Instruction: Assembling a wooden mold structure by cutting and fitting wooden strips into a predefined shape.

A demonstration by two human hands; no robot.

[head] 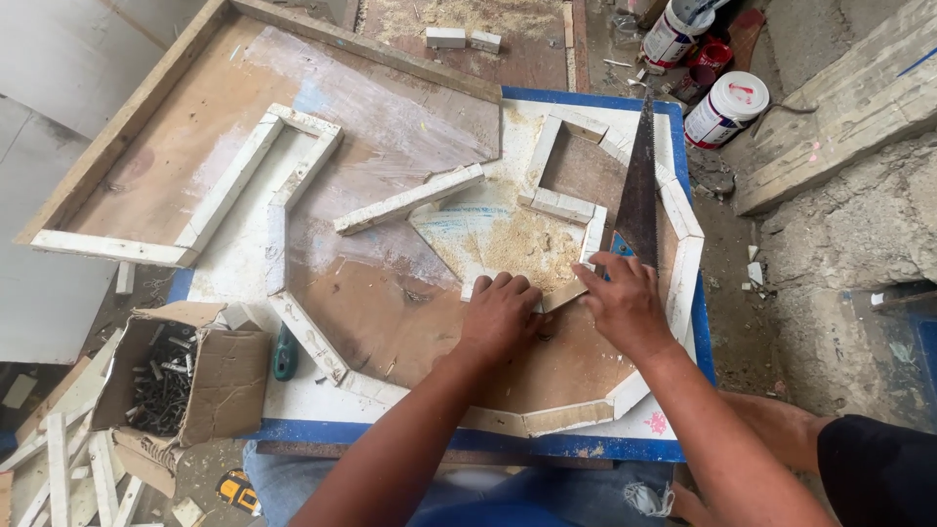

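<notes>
My left hand (500, 314) presses curled on a short wooden strip (564, 293) in the sawdust on the counter (468, 439), while my right hand (625, 304) pinches its far end beside the handsaw (639, 185).

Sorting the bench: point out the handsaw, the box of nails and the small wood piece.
handsaw (639, 185), head view, middle of blade
box of nails (220, 376), head view, front cardboard flap
small wood piece (564, 293), head view, its bare top
</notes>
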